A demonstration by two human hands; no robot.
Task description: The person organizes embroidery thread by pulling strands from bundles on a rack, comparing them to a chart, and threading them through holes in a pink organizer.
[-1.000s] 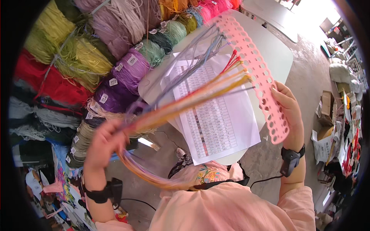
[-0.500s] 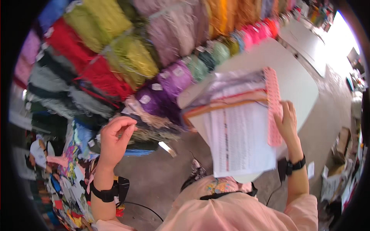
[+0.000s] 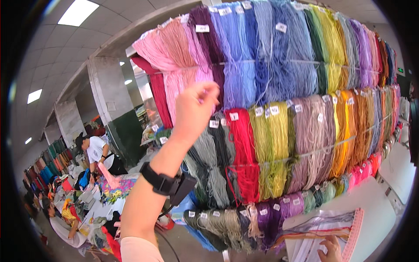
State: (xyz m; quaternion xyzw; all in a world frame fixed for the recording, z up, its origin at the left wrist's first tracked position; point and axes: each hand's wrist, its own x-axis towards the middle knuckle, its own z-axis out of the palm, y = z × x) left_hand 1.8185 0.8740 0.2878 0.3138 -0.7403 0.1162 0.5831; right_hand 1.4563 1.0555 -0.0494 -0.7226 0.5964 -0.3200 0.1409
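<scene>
Bright, mostly even light from overhead; nearest ceiling panel light (image 3: 78, 12) clipped to white, shadows soft, white tabletop (image 3: 379, 205) pale. Hanging yarn hanks (image 3: 279, 48) fairly crisp, left hand (image 3: 195, 107) slightly soft. Fisheye curvature strong, rim vignetted to black.

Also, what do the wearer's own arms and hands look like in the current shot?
Left hand: no glove. Black strap on that wrist carrying a black boxy device, with a thin dark cable below it. Pale pink sleeve at the lower edge. Right hand: no glove; its wrist and sleeve are out of frame.
</scene>
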